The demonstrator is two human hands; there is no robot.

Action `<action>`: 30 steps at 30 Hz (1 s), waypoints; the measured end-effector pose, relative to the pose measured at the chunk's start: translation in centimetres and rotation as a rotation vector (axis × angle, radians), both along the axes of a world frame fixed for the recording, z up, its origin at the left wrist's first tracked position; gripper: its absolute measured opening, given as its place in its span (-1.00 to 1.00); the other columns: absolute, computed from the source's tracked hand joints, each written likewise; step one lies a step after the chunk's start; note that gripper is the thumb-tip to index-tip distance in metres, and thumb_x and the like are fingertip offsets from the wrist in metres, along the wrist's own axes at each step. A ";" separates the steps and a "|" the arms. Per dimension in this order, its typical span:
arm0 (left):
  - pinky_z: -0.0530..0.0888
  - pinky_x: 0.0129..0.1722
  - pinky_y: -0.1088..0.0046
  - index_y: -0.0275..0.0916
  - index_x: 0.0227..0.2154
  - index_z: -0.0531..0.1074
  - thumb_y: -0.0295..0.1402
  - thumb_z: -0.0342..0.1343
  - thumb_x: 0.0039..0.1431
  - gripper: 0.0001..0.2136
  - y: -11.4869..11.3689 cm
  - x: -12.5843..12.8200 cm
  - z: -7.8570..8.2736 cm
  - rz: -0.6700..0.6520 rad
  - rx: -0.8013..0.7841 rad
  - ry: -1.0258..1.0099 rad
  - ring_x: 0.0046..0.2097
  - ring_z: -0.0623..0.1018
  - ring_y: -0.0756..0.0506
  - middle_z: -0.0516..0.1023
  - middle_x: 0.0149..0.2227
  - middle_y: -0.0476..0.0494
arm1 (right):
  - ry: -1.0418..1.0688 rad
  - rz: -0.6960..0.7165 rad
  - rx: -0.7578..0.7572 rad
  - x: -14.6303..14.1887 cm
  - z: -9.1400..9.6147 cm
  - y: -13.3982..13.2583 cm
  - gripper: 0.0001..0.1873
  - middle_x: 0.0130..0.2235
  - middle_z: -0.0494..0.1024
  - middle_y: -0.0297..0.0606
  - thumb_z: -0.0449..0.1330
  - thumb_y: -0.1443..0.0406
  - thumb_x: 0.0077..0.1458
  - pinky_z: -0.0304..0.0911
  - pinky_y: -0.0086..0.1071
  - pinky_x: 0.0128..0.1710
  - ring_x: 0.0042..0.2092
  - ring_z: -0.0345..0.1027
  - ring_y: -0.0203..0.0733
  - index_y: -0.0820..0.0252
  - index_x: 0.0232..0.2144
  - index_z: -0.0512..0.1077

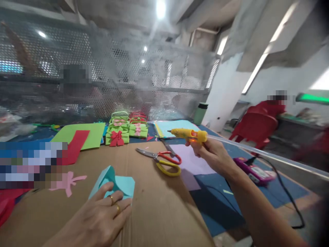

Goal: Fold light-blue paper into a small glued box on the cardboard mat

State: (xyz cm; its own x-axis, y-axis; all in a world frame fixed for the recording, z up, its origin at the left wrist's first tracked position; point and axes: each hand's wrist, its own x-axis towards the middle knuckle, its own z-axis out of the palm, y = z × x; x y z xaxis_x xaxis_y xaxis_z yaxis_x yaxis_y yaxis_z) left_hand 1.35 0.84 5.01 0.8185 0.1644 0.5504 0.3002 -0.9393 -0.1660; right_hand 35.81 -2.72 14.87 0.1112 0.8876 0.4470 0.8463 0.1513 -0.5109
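My left hand [102,211], with rings on its fingers, presses a folded light blue craft sheet [125,184] down on the cardboard, holding it between the fingers. One flap of the sheet stands up. My right hand [212,151] is closed round the grip of a yellow hot glue gun [189,134], raised with its nozzle pointing left; a long clear glue stick [267,156] runs out of its back. Open-bladed scissors [159,158] with red and yellow handles lie between my hands. Left of the blue sheet lies a pink bow-shaped cutout [69,181].
Small green baskets with bows [117,133] stand at the back of the cardboard [154,212]. Green sheets [94,137], a red strip [77,145] and a lilac sheet [190,157] lie around. A purple box with a black cable [254,171], a green bottle [200,114] and a seated person [272,106] are rightward.
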 end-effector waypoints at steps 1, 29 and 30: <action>0.05 0.19 0.23 -0.11 -0.17 0.46 -0.45 -0.12 0.37 -0.76 0.2 0.2 -0.4 -0.014 0.038 -0.038 -0.15 0.49 -0.10 0.63 -0.23 0.05 | -0.049 -0.048 -0.020 0.9 -0.1 0.0 -0.53 -0.53 0.35 -0.34 -0.05 -0.05 0.23 0.10 -0.40 -0.52 -0.50 0.21 -0.25 0.16 -0.47 0.34; 0.27 0.16 0.08 -0.23 0.12 0.39 -0.31 -0.11 0.35 -0.64 0.6 -3.7 9.1 0.377 -0.356 -0.130 0.17 0.41 -0.22 0.45 0.16 -0.26 | -0.441 0.589 0.011 -12.7 -2.0 -2.4 -0.76 -0.27 0.56 -0.16 0.06 0.45 0.20 0.22 -0.40 -0.25 -0.24 0.42 -0.21 0.24 -0.30 0.54; 0.28 0.15 0.11 -0.26 0.06 0.44 -0.29 -0.10 0.33 -0.65 1.8 -4.1 9.5 0.437 -0.440 -0.163 0.15 0.43 -0.24 0.48 0.13 -0.28 | -0.470 0.607 -0.031 -13.6 -2.2 -2.2 -0.76 -0.30 0.56 -0.16 0.06 0.45 0.18 0.19 -0.41 -0.30 -0.28 0.41 -0.23 0.25 -0.36 0.53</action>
